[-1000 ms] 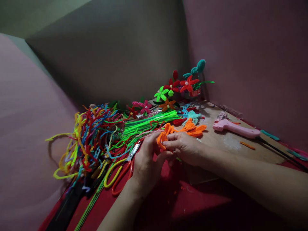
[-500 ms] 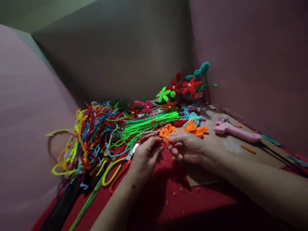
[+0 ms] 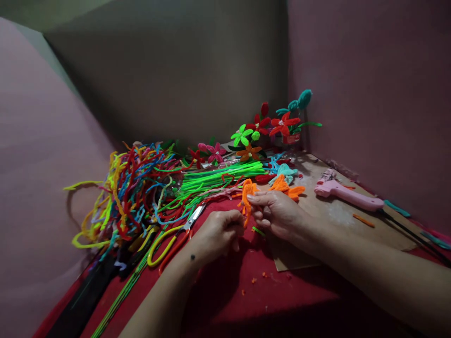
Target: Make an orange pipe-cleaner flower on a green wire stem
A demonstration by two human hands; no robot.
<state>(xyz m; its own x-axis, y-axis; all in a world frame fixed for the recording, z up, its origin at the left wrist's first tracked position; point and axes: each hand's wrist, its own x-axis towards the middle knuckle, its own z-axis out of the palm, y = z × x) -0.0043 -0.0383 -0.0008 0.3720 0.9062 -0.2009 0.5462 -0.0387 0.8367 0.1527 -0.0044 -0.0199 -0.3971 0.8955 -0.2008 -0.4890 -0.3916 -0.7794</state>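
My right hand [image 3: 280, 213] pinches a bent orange pipe cleaner [image 3: 248, 190] between thumb and fingers; it is looped at the top with ends hanging down. Just left of it, my left hand [image 3: 220, 234] is closed, its knuckles beside the hanging orange ends. What its curled fingers hold, if anything, is hidden. Behind my right hand, more orange pipe cleaner shapes [image 3: 287, 188] lie on a brown board [image 3: 338, 225]. Scissors [image 3: 176, 239] with yellow and red handles rest by my left wrist, blades pointing away. A short green piece [image 3: 258, 231] lies beneath the hands.
Tangled multicoloured pipe cleaners [image 3: 130, 192] heap at the left, beside a bundle of green ones [image 3: 221, 178]. Finished pipe cleaner flowers [image 3: 259, 126] stand at the back. A pink glue gun [image 3: 348, 195] lies on the board, its black cord [image 3: 405, 225] running right. Red cloth [image 3: 282, 300] covers the table.
My left hand has drawn slightly down and away from the orange loops, its fingers curling in. The orange piece in my right hand now stands narrower and more upright.
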